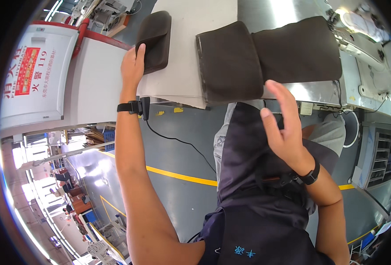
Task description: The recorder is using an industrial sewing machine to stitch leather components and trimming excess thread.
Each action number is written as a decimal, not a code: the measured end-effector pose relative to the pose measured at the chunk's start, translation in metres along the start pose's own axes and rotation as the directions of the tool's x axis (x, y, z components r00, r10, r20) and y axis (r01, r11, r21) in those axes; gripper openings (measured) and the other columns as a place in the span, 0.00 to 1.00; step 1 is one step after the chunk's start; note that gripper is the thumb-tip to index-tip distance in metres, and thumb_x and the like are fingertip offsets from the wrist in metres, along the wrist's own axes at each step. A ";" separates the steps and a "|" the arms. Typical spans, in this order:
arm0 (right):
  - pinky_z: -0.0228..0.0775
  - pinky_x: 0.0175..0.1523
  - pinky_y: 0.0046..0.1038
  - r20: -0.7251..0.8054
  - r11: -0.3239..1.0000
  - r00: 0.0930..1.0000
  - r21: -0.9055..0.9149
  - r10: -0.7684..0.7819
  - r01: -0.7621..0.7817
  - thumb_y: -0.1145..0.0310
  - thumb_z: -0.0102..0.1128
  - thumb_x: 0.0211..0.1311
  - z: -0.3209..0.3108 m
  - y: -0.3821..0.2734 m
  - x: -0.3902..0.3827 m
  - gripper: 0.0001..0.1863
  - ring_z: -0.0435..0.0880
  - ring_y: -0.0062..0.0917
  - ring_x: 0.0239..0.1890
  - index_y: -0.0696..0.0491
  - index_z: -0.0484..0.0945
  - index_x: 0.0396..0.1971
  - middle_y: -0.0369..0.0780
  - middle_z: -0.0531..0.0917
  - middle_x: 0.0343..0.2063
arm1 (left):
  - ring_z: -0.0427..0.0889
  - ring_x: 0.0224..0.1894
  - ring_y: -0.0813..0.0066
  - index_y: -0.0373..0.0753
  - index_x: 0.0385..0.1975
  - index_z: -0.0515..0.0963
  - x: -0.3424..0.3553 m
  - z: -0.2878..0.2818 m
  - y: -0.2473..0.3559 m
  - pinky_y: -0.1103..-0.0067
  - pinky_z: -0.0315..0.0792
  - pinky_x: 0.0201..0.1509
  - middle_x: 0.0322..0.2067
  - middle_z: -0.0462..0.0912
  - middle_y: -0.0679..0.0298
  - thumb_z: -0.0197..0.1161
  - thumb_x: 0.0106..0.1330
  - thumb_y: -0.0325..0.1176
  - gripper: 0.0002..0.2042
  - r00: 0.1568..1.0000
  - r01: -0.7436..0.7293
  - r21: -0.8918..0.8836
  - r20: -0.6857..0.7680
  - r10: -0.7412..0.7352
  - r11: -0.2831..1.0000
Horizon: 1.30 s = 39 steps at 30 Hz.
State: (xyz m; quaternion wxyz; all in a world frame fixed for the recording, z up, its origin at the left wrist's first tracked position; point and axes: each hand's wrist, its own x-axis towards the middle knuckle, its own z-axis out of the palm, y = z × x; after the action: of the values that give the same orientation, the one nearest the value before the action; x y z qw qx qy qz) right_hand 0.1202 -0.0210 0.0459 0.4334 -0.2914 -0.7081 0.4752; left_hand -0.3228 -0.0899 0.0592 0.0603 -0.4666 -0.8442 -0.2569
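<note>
My left hand (133, 66) is at the left end of the table and grips the near left edge of a dark brown fabric pouch-like piece (158, 44) with rounded corners. Its thumb lies on top, and the other fingers are mostly hidden. The top layer of that piece shows a fold across it. My right hand (286, 128) is raised off the table's front edge, fingers apart and holding nothing. Just beyond its fingertips lies a dark brown fabric panel (231, 62). A second dark panel (297, 51) adjoins it on the right, their edges meeting or overlapping.
A pale board (184, 81) covers the left part of the metal table (266, 13). On the right stands a white sewing machine (372, 75). A white cabinet (36, 79) and a red pipe (81, 37) border the left. A cable (178, 140) trails from my left wrist strap.
</note>
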 end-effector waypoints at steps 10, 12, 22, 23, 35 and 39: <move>0.63 0.68 0.43 0.580 0.732 0.734 -0.318 -0.353 0.603 0.65 0.62 0.63 0.119 -0.006 0.081 0.26 0.71 0.44 0.65 0.61 0.71 0.59 0.48 0.75 0.59 | 0.74 0.61 0.56 0.42 0.49 0.83 -0.011 0.017 -0.010 0.67 0.68 0.64 0.50 0.84 0.60 0.60 0.71 0.40 0.13 0.960 -0.218 -0.008 -0.182 0.213 0.976; 0.62 0.69 0.42 0.634 0.738 0.667 -0.217 -0.392 0.640 0.64 0.61 0.66 0.151 -0.001 0.100 0.28 0.70 0.44 0.66 0.61 0.68 0.62 0.48 0.72 0.63 | 0.72 0.62 0.55 0.42 0.49 0.84 -0.012 0.015 -0.008 0.66 0.68 0.65 0.52 0.84 0.63 0.60 0.71 0.38 0.12 0.959 -0.233 -0.012 -0.167 0.228 0.972; 0.58 0.72 0.43 0.640 0.619 0.651 -0.331 -0.408 0.713 0.51 0.56 0.67 0.236 0.049 0.137 0.37 0.65 0.44 0.70 0.63 0.64 0.66 0.51 0.69 0.66 | 0.73 0.63 0.53 0.40 0.53 0.81 -0.004 0.011 -0.011 0.66 0.67 0.66 0.53 0.82 0.55 0.59 0.73 0.34 0.13 0.950 -0.275 -0.088 -0.176 0.257 0.957; 0.57 0.73 0.43 0.649 0.622 0.651 -0.333 -0.394 0.709 0.49 0.55 0.67 0.237 0.051 0.135 0.38 0.64 0.43 0.71 0.63 0.63 0.67 0.51 0.68 0.66 | 0.73 0.63 0.52 0.39 0.54 0.81 0.000 0.009 -0.009 0.67 0.67 0.65 0.53 0.82 0.54 0.58 0.74 0.35 0.14 0.944 -0.289 -0.074 -0.189 0.271 0.954; 0.57 0.72 0.42 0.654 0.718 0.700 -0.337 -0.288 0.610 0.49 0.56 0.66 0.239 0.033 0.138 0.38 0.64 0.44 0.70 0.63 0.63 0.67 0.51 0.66 0.68 | 0.82 0.48 0.71 0.25 0.54 0.77 0.020 -0.127 0.067 0.77 0.74 0.53 0.51 0.83 0.56 0.56 0.76 0.49 0.27 0.889 0.035 -0.758 -0.275 -0.367 0.652; 0.71 0.60 0.35 0.528 0.997 0.846 -0.054 0.071 -0.050 0.57 0.55 0.69 0.182 0.017 0.131 0.25 0.77 0.37 0.57 0.56 0.72 0.61 0.47 0.77 0.55 | 0.81 0.46 0.73 0.26 0.52 0.77 -0.039 -0.108 0.094 0.77 0.74 0.53 0.48 0.83 0.57 0.56 0.75 0.51 0.27 0.923 0.232 -0.849 0.037 -0.383 0.476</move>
State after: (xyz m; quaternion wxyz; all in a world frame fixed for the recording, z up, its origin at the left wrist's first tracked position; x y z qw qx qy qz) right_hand -0.1014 0.0173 0.0430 0.2008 -0.1795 -0.7994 0.5370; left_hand -0.2392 -0.1322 0.1744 -0.1515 -0.2560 -0.6779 -0.6723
